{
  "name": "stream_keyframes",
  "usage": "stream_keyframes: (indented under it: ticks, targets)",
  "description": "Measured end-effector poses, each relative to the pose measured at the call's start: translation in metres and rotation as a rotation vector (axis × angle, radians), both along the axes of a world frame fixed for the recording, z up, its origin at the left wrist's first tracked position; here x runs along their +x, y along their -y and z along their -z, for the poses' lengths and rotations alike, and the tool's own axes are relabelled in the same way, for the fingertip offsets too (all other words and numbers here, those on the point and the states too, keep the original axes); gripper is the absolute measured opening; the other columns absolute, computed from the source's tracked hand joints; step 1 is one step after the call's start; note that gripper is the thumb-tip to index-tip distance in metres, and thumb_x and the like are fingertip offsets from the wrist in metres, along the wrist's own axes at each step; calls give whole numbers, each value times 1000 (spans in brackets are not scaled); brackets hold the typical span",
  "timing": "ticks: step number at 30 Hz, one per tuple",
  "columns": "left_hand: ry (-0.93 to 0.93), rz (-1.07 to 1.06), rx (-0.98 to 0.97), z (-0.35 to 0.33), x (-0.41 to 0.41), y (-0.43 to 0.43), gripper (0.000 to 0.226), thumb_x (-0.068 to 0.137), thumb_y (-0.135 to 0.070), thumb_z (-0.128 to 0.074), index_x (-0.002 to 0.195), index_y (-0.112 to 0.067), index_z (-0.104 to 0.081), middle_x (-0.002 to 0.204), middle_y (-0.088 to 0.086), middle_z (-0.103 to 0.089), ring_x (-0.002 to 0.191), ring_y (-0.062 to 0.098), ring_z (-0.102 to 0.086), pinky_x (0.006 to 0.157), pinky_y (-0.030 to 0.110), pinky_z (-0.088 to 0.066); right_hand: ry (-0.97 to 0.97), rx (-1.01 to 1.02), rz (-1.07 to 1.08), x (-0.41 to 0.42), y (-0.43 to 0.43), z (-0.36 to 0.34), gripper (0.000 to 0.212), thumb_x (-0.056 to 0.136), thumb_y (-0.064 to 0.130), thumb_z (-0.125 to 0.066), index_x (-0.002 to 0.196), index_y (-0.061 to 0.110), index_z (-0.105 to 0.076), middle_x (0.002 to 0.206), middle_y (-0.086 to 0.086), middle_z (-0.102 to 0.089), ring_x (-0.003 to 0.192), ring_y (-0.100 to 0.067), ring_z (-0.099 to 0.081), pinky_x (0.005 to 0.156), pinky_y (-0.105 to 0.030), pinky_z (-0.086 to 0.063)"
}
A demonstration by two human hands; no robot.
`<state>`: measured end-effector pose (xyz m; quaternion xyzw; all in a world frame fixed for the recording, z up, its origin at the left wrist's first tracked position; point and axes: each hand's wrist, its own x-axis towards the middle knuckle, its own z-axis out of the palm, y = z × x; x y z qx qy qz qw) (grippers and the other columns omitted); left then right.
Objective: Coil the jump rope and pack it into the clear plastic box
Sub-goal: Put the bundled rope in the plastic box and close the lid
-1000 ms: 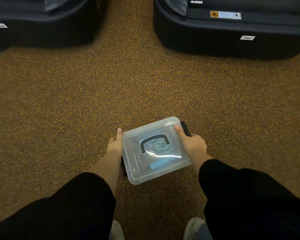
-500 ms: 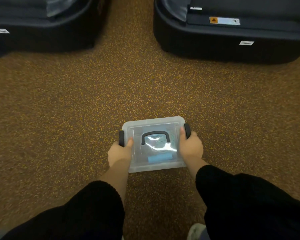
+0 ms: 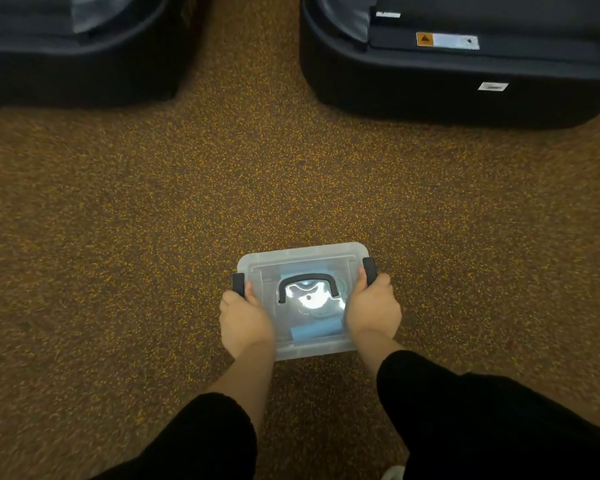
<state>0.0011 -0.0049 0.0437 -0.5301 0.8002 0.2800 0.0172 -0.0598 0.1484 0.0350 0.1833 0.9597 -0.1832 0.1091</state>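
Gripping the clear plastic box [image 3: 302, 254] at both short ends. Held by the left hand [image 3: 245, 322], curled round the left end, thumb up on the lid just beside the left black latch [image 3: 238, 283]. Held likewise by the right hand [image 3: 373, 313], curled round the right end, thumb on the lid beside the right black latch [image 3: 369, 270]. Lidded and level, long side toward the body, black carry handle [image 3: 307, 284] lying flat at mid-lid.

Showing through the lid: jump rope [image 3: 314, 330] inside, one pale blue grip along the near wall, pale loops farther in mostly lost under glare.

Placed low over the speckled brown floor [image 3: 291, 168], toward its near edge; cannot tell whether resting on it or lifted clear. Bare forearms running back into black clothing [image 3: 482, 420].

Well apart, along the far edge of the floor: left dark machine base [image 3: 77, 64] and right dark machine base [image 3: 465, 81], the latter bearing a yellow-and-silver label [image 3: 447, 40].
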Motion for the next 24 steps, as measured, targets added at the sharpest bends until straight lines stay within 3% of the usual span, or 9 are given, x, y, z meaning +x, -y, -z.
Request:
stream_keyframes:
  ticks: [10,15,20,24]
  targets:
    - [20,45,-31,3,-6,-2,42,98,-32,-34,110,7,-45,117,27,-54,104,42,-55,76,49,-45,-34,-5,30,2,2,7,46,97,44,-27,110,3,-44,113,-18,-56,100,-34,-54,66,-34,-31]
    - [10,64,7,1,-6,3,43,98,-33,-31,111,7,-43,120,28,-52,107,44,-54,81,50,-43,-4,-31,5,-2,1,8,46,97,45,-25,110,4,-42,111,-20,-57,97,-36,-57,68,-36,-37]
    - [59,93,93,-1,-8,10,45,98,-33,-29,117,6,-39,124,29,-50,112,44,-52,88,50,-42,77,-90,-24,-8,-3,3,47,97,45,-26,112,2,-40,115,-23,-57,104,-38,-56,83,-43,-45]
    - [138,95,181,-6,-14,14,46,99,-33,-27,121,7,-35,127,31,-48,117,44,-50,93,49,-40,258,-179,14,-19,-4,-4,47,97,46,-27,117,4,-36,124,-22,-52,113,-38,-51,93,-45,-41]
